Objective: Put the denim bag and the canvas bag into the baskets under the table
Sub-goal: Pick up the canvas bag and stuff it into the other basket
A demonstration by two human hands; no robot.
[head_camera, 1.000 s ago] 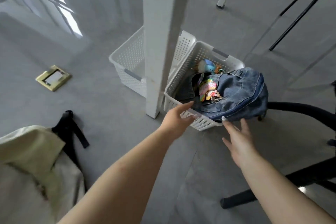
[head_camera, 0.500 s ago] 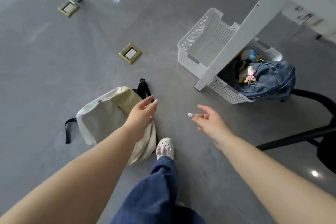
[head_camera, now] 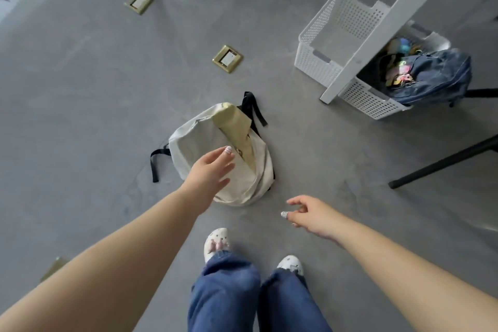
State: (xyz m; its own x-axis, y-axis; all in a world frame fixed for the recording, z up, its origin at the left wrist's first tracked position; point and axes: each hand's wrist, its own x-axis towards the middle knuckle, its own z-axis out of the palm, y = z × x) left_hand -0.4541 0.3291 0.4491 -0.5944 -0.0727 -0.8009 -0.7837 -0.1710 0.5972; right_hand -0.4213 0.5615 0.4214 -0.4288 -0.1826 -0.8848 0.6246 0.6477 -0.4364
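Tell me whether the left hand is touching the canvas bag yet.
Cannot tell. In the head view the open left hand overlaps the canvas bag lying on the floor, but from above neither contact nor a gap shows.

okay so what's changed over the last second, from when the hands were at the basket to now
Both hands left the denim bag and its basket. The person stepped back and turned toward the canvas bag. The left hand now reaches open over it, not yet gripping; the right hand hangs free. Unchanged: the denim bag in its basket, the other basket empty, the canvas bag on the floor.
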